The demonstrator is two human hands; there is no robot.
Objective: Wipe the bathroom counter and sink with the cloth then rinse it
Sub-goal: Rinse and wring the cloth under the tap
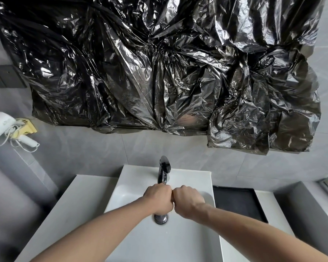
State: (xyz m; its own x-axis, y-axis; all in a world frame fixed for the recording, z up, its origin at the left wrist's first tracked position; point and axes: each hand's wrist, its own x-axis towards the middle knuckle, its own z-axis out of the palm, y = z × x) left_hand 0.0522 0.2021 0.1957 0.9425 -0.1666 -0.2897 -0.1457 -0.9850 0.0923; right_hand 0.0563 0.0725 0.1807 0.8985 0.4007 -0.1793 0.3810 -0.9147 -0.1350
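head | left hand (158, 197), right hand (187, 200): fisted, touching over sink (133, 178); grip contents hidden | no legible writing

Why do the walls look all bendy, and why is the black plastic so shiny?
Head view: the wide-angle lens curves the tile wall and counter edges; light glints white off the crinkled black plastic sheet; the picture turns soft toward the corners.

Left hand (157, 199) and right hand (188, 201) curling into fists, knuckles touching, over white sink (178, 246) below chrome faucet (164, 170); cloth not visible.
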